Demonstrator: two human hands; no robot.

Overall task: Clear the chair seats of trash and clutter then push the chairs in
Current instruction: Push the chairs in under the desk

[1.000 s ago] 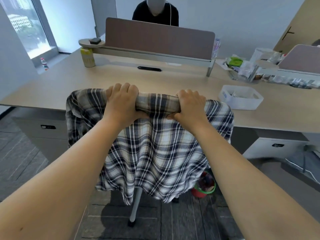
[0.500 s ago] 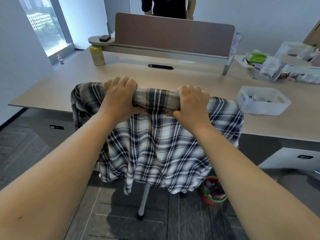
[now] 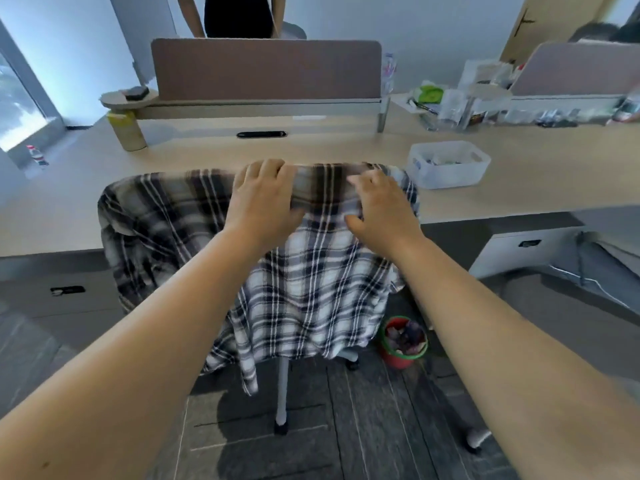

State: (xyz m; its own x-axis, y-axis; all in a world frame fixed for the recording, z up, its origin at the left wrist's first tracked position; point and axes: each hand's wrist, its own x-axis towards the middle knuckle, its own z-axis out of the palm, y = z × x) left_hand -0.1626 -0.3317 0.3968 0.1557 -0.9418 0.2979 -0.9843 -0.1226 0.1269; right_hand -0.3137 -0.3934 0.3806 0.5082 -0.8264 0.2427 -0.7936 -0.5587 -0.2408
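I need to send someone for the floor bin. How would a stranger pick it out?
Start at the long pale wooden desk, then the chair draped in a black-and-white plaid shirt pushed up to it. On the dark floor right of the chair's legs stands a small red bucket with a green rim, full of crumpled wrappers, the only container on the floor.

Ahead: chair [image 3: 282, 386] back draped in plaid shirt [image 3: 311, 282], tucked against desk [image 3: 519, 188] edge | on desk right: white bin [image 3: 446, 174] near edge | floor right of chair: red bucket [image 3: 403, 342] | desktop left: bare up to yellow-capped cylinder [image 3: 126, 131]
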